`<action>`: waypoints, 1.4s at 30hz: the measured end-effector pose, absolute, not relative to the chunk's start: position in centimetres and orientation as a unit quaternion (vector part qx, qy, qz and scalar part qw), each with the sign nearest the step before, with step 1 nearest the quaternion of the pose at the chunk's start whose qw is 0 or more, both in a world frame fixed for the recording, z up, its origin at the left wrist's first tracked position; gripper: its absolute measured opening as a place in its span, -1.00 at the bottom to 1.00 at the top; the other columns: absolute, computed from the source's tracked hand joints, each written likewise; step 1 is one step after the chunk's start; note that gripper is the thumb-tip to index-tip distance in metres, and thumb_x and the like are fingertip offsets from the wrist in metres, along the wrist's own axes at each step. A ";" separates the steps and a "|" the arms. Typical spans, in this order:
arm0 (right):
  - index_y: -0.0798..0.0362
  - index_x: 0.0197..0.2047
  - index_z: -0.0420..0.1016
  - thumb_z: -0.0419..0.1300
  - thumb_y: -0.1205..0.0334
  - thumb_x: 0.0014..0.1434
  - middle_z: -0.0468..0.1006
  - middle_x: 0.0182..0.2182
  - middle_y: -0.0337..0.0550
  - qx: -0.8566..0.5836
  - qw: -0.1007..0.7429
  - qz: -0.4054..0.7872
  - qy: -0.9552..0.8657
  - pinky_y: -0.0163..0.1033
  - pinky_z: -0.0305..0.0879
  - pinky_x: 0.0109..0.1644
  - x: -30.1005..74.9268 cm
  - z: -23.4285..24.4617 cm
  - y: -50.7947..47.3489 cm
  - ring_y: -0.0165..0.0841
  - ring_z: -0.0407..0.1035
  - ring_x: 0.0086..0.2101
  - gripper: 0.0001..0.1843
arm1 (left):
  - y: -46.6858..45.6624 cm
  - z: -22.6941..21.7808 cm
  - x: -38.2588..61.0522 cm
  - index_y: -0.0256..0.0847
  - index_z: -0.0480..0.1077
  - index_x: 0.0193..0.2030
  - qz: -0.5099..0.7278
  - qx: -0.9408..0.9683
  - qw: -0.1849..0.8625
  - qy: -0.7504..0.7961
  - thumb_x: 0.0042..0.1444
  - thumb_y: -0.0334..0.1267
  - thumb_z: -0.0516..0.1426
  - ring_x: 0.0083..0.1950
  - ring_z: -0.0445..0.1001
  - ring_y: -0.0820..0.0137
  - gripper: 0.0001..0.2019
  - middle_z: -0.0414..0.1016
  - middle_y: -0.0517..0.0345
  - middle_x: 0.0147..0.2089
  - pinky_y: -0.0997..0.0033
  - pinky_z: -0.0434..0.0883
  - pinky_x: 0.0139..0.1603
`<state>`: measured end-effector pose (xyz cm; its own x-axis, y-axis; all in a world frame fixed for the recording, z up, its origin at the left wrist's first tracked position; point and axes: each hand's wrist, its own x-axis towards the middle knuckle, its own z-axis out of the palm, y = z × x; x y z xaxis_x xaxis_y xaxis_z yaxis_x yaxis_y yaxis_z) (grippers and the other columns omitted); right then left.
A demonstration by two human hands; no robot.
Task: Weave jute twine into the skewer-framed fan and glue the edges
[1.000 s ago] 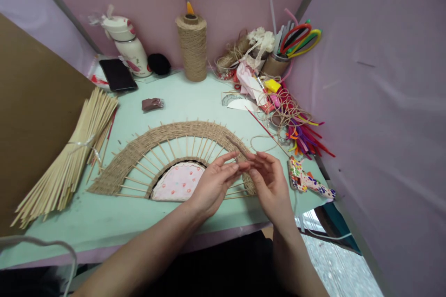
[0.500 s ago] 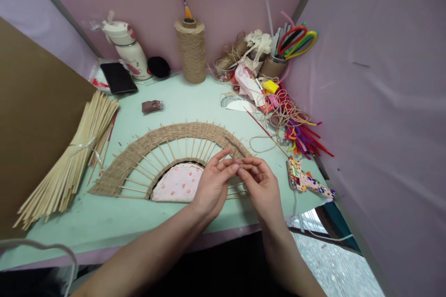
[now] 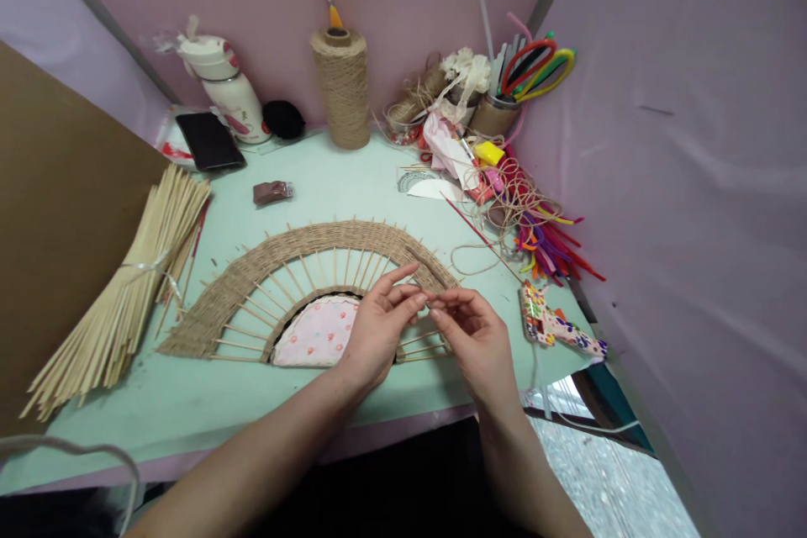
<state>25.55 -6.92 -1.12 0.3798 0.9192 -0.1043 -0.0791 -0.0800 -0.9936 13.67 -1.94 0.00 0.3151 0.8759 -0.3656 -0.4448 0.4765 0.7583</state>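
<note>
Head view, bench entry. Woven fan (image 3: 296, 256) lies flat on the table (image 3: 189, 403), straight edge towards me, long axis left to right, arch away from me. Pink fabric half-disc (image 3: 319, 332) sits at the fan's centre.

Both hands meet at the fan's right end, fingertips almost touching. My left hand (image 3: 378, 328) lies over the fan's lower right spokes, thumb and fingertip closed in a pinch. My right hand (image 3: 472, 336) comes in from just right of the fan and pinches at the same spot. Between them I hold the twine strand (image 3: 455, 255), which loops away to the right of the fan; the part in the pinch is too fine to make out.

Twine spool (image 3: 340, 92) stands well behind the fan. Stick bundle (image 3: 126, 294) lies left of it, glue gun (image 3: 558, 326) right of it.
</note>
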 end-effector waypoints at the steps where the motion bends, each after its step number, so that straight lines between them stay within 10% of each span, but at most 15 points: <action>1: 0.02 -0.22 0.50 0.37 0.16 0.04 0.60 -0.32 -0.18 -0.597 0.579 0.429 -0.352 -0.19 0.45 -0.15 25.6 -1.1 -6.9 -0.33 0.49 -0.27 -0.76 | -1.9 0.0 13.6 -0.19 0.47 0.05 0.429 0.276 0.763 0.397 -0.07 -0.31 0.36 -0.35 0.43 0.53 -0.53 0.55 0.17 -0.31 0.55 0.29 -0.36; 14: 0.01 -0.17 0.47 0.36 0.14 0.06 0.58 -0.32 -0.18 -0.595 0.578 0.426 -0.362 -0.19 0.45 -0.14 26.0 -1.3 -7.2 -0.32 0.49 -0.26 -0.72 | -1.4 -0.2 13.7 -0.18 0.46 -0.06 0.421 0.280 0.776 0.376 -0.16 -0.41 0.39 -0.34 0.48 0.51 -0.54 0.40 0.34 -0.42 0.42 0.40 -0.13; 42: -0.04 -0.17 0.52 0.36 0.21 0.07 0.60 -0.30 -0.21 -0.563 0.571 0.472 -0.367 -0.22 0.44 -0.10 26.9 -2.0 -7.1 -0.35 0.49 -0.23 -0.77 | -0.4 0.5 12.8 -0.23 0.49 -0.22 0.376 0.258 0.786 0.417 -0.26 -0.33 0.46 -0.39 0.41 0.60 -0.59 0.47 0.26 -0.37 0.63 0.35 -0.37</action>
<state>26.87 -7.09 -1.99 0.2853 0.9520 -0.1111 -0.1249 -0.0780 -0.9891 12.80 -0.39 0.50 0.3702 0.8066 -0.4609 -0.3760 0.5838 0.7196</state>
